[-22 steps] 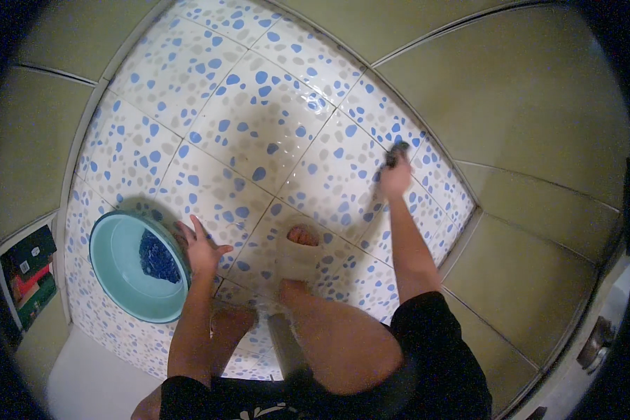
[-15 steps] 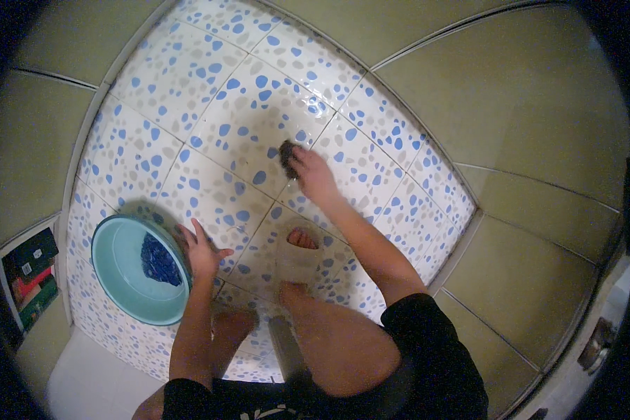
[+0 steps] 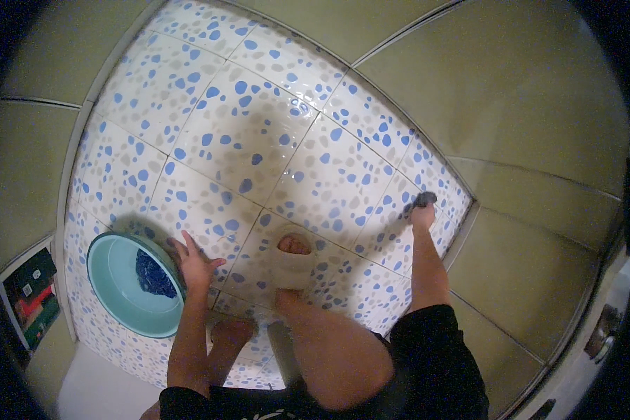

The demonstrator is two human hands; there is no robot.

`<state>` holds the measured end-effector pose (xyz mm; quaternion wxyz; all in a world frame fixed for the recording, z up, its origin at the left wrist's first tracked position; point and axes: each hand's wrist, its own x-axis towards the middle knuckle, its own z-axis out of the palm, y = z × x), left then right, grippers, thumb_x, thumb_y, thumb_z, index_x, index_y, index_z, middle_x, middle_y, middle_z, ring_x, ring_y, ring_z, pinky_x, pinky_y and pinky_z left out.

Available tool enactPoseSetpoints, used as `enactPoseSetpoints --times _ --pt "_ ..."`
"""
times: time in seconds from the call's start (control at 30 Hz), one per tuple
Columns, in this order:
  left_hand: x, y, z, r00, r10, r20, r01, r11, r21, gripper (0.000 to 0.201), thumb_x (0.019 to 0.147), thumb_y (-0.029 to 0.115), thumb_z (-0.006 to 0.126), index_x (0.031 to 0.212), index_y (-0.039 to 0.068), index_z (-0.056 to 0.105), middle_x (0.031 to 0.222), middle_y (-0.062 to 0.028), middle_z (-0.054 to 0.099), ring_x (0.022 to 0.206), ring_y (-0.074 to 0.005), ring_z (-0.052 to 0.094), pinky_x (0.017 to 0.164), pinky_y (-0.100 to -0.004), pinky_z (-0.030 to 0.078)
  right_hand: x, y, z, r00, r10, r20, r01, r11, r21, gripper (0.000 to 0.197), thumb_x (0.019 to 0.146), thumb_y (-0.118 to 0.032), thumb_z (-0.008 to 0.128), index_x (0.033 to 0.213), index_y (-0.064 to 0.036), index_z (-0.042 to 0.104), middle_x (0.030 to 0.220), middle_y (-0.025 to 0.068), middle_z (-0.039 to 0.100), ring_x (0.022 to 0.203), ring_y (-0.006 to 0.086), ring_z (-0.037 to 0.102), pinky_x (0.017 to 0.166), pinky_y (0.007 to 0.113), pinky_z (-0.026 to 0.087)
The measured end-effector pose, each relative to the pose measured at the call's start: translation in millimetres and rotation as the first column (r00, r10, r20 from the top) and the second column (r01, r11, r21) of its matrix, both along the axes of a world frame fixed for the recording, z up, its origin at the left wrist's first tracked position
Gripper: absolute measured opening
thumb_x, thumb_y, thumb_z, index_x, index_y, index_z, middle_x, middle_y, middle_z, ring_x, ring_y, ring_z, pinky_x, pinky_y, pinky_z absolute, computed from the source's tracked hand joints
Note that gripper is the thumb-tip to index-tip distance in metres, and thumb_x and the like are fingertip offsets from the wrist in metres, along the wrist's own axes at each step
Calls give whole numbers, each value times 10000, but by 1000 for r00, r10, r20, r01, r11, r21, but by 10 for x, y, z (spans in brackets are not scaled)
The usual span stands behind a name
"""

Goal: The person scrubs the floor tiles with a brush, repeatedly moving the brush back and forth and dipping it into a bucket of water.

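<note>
My right hand is closed round a small dark scouring pad, pressed to the tiled floor near the right-hand corner. Its exact kind is hard to make out. My left hand has its fingers spread, close by the right rim of a turquoise basin, with nothing in it. Inside the basin lies a crumpled dark blue cloth, against the side nearest that hand.
Olive-coloured wall panels bound the floor on the far and right sides. The tiles shine wet near the middle. My slippered foot stands between my arms. A dark, red and green printed box sits at the left edge. A metal door handle shows at lower right.
My right hand has swept from the middle of the floor to the right corner, carrying the dark scouring pad. My left hand stays by the basin. The view has shifted slightly.
</note>
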<state>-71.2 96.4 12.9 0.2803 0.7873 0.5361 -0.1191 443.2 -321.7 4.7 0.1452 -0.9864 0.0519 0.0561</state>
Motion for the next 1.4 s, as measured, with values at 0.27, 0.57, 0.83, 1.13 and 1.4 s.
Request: enactPoseSetpoints --times 0.27,0.57,0.83,1.13,1.4 --pt "62 13 110 998 15 -69 -17 1000 -23 1438 509 323 974 1595 114 54 1598 -351 -10 1430 -503 281 1118 -428 401 -170 2234 -137 828 521 209 -553 822 139 504 729 12 587 1225 -40 656 1348 216 585 1256 378 538 1109 415 409" --pt "69 53 231 999 44 -12 -45 994 -96 1439 512 376 968 1591 82 62 1586 -376 -28 1424 -538 258 1092 -426 421 -1360 3327 -97 282 941 184 -958 268 99 520 745 -50 671 1262 -93 640 1373 133 569 1250 339 531 1075 467 431" --pt "0 4 110 997 42 63 -39 998 -58 1437 501 345 970 1595 108 70 1583 -378 -55 1389 -575 287 1075 -448 441 39 2258 69 786 602 141 -600 797 -62 585 737 2 610 1321 -35 603 1414 177 541 1220 373 538 1095 422 414" --pt "-18 48 161 997 46 65 -39 995 -95 1450 509 368 967 1593 96 43 1559 -420 -43 1405 -591 233 1045 -467 462 -1728 3504 -222 376 887 269 -925 342 166 414 890 -44 522 1297 -29 598 1387 202 544 1288 397 494 1127 458 380" --pt "5 90 224 990 131 45 -120 973 -199 1433 515 330 971 1588 112 47 1583 -370 -66 1409 -579 237 1074 -473 454 -2040 3730 -279 27 985 171 -1000 24 19 441 826 -43 561 1258 -83 638 1436 147 516 1304 342 494 1158 481 342"
